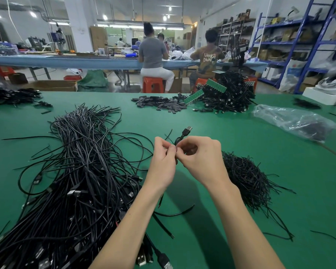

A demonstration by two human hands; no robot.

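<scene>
Above the green table (pixel 211 123), my left hand (pixel 163 162) and my right hand (pixel 200 158) meet at the fingertips. Both pinch a coiled black USB cable (pixel 179 139). Its plug (pixel 187 131) sticks up past my fingers, pointing away from me. A thin black tie strand pokes out to the left of the coil. Most of the coil is hidden behind my fingers.
A large heap of loose black USB cables (pixel 76 181) lies to the left. A pile of black ties (pixel 246 177) sits right of my hands. Farther back lie flat black pieces (pixel 161 104), bundled cables (pixel 227 96) and a clear plastic bag (pixel 295 121). Seated people work beyond the table.
</scene>
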